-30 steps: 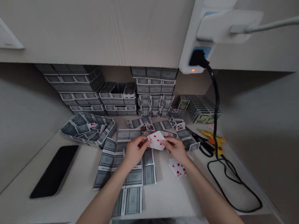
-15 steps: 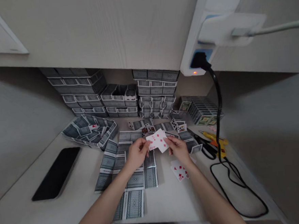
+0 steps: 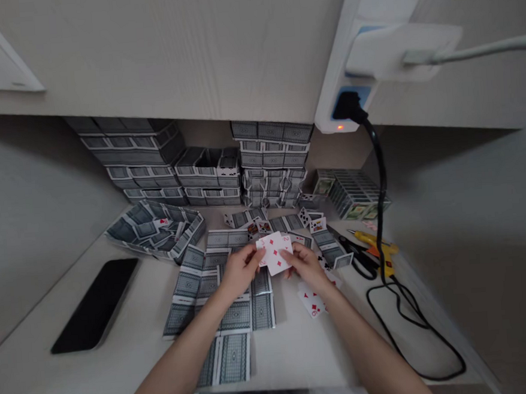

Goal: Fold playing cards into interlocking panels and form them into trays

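Note:
Two overlapping playing cards [image 3: 273,253], face up with red diamonds, are held above the table between my hands. My left hand [image 3: 242,270] pinches their left side, thumb on top. On the right, my right hand [image 3: 307,264] grips the front card with its thumb on the face. Below my left hand lies a flat layout of joined cards [image 3: 235,316] with grey patterned backs. Loose red-suited cards [image 3: 313,300] lie face up beside my right forearm, which partly hides them.
Stacked boxes of folded cards [image 3: 273,154] stand at the back. A card-made tray [image 3: 131,248] holds loose folded pieces; a black phone [image 3: 94,305] lies left. At right are black scissors [image 3: 361,259], a yellow glue gun [image 3: 386,254], its black cord [image 3: 438,378] and a power strip [image 3: 329,114].
My right hand has slid its card left over the other one, so the two overlap more. The view has shifted slightly.

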A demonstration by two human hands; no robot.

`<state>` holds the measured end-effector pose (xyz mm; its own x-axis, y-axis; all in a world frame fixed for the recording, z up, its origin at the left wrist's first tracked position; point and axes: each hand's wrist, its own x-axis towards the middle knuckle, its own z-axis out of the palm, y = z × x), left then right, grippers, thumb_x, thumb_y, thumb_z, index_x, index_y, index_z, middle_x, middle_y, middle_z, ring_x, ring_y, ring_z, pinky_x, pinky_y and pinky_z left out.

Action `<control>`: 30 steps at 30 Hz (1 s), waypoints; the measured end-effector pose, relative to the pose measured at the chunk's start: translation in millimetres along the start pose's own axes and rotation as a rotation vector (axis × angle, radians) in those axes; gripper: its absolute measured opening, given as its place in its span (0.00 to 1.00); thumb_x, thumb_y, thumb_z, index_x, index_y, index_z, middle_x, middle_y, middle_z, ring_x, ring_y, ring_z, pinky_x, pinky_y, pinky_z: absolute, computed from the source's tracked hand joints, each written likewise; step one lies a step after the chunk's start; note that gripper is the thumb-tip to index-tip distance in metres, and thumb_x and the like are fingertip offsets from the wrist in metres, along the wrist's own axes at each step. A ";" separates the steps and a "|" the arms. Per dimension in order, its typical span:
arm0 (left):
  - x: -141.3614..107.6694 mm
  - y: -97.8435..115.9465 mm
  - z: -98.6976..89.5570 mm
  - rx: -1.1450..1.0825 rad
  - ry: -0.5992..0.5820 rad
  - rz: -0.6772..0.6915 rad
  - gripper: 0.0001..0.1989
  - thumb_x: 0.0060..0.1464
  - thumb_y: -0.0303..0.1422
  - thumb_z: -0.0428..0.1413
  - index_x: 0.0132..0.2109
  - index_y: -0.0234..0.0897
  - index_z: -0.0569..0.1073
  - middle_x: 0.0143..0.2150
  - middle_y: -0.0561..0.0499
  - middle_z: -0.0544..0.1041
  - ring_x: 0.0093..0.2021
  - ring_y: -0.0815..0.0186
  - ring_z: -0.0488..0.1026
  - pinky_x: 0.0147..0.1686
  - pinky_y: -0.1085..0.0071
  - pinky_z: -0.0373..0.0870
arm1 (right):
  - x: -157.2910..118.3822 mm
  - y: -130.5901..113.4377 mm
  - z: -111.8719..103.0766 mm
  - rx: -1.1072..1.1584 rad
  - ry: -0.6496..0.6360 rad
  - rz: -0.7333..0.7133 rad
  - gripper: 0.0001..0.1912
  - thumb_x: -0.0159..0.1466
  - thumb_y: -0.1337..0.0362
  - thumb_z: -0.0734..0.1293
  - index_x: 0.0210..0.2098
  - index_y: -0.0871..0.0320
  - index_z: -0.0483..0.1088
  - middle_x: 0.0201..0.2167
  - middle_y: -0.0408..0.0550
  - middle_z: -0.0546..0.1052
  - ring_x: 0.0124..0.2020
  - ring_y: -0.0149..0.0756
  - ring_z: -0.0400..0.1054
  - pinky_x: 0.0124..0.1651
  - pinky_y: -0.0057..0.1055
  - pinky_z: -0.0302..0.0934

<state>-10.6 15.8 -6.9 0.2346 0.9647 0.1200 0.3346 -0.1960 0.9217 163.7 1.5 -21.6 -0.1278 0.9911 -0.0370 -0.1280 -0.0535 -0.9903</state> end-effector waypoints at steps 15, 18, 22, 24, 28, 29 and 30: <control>7.1 -8.1 -3.6 0.076 0.055 -0.023 0.19 0.45 0.44 0.52 0.20 0.31 0.68 0.16 0.58 0.58 0.19 0.75 0.53 0.19 0.78 0.49 | 0.9 1.4 -1.2 -0.097 0.030 -0.030 0.15 0.51 0.54 0.66 0.30 0.60 0.67 0.15 0.37 0.66 0.10 0.19 0.50 0.12 0.21 0.43; 7.5 -6.5 -4.5 0.067 0.049 -0.033 0.19 0.45 0.45 0.51 0.24 0.32 0.72 0.17 0.57 0.62 0.20 0.75 0.56 0.20 0.78 0.51 | 0.3 0.3 -0.7 -0.075 0.022 -0.010 0.18 0.50 0.55 0.67 0.36 0.59 0.65 0.16 0.36 0.68 0.09 0.19 0.51 0.11 0.20 0.42; 7.2 -5.6 -3.6 0.039 0.050 -0.038 0.19 0.45 0.45 0.52 0.27 0.32 0.73 0.18 0.56 0.65 0.19 0.74 0.58 0.20 0.78 0.52 | -0.9 -0.9 1.4 -0.072 0.031 -0.001 0.17 0.51 0.54 0.66 0.34 0.59 0.65 0.14 0.35 0.65 0.09 0.20 0.51 0.10 0.20 0.42; 6.4 -4.7 -2.9 0.032 0.034 -0.041 0.19 0.44 0.45 0.52 0.25 0.31 0.73 0.16 0.56 0.65 0.19 0.74 0.58 0.19 0.78 0.52 | -0.8 -0.5 2.1 -0.078 0.040 0.003 0.16 0.51 0.53 0.66 0.31 0.60 0.66 0.13 0.35 0.65 0.08 0.20 0.51 0.10 0.20 0.41; 4.4 -1.1 -3.1 0.026 -0.020 -0.096 0.20 0.45 0.46 0.51 0.20 0.32 0.68 0.10 0.58 0.60 0.14 0.75 0.55 0.16 0.78 0.50 | 0.0 0.9 1.4 -0.096 0.052 0.005 0.16 0.50 0.52 0.66 0.28 0.61 0.65 0.12 0.36 0.65 0.08 0.19 0.49 0.09 0.20 0.40; 4.0 -0.2 -3.4 0.023 -0.030 -0.107 0.20 0.45 0.46 0.50 0.19 0.33 0.67 0.10 0.59 0.59 0.13 0.75 0.55 0.15 0.78 0.50 | 0.1 1.2 1.2 -0.096 0.052 0.006 0.16 0.50 0.52 0.66 0.27 0.61 0.65 0.12 0.36 0.65 0.08 0.19 0.48 0.09 0.20 0.39; 3.8 0.5 -3.6 0.019 -0.034 -0.112 0.20 0.45 0.46 0.50 0.19 0.33 0.67 0.10 0.59 0.60 0.13 0.75 0.55 0.15 0.78 0.50 | 0.1 1.3 1.0 -0.095 0.052 0.006 0.17 0.50 0.52 0.66 0.27 0.61 0.65 0.13 0.36 0.65 0.08 0.19 0.48 0.09 0.20 0.39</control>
<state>-12.8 20.0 -4.7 0.2252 0.9743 0.0041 0.3776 -0.0912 0.9214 162.5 1.4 -22.7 -0.0765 0.9959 -0.0479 -0.0336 -0.0506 -0.9982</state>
